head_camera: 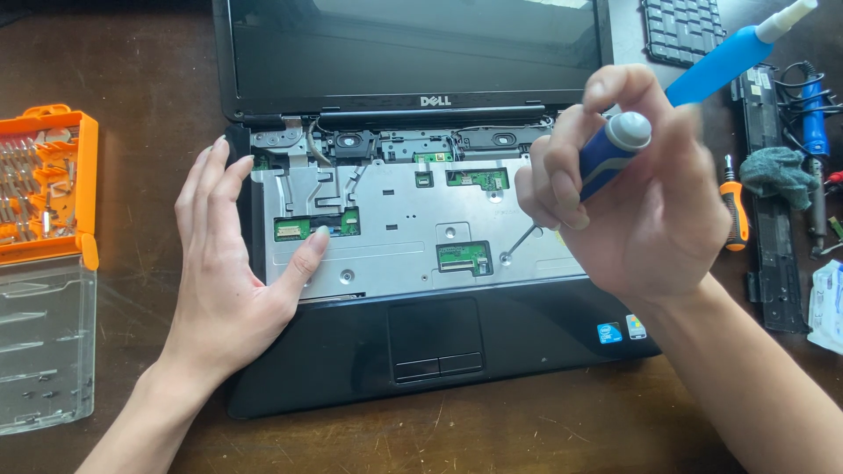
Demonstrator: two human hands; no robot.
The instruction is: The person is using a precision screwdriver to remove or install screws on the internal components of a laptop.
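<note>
A black laptop lies open on a brown table with its keyboard taken off, showing a silver metal plate with small green circuit boards. My right hand grips a blue screwdriver with a grey cap; its thin tip rests on a screw in the plate near the lower middle. My left hand lies flat on the laptop's left edge, fingers apart, the thumb touching the plate.
An orange bit case with a clear lid sits at the left. The removed keyboard lies at the top right, beside a blue and white bottle, an orange screwdriver, a black strip, a grey cloth and cables.
</note>
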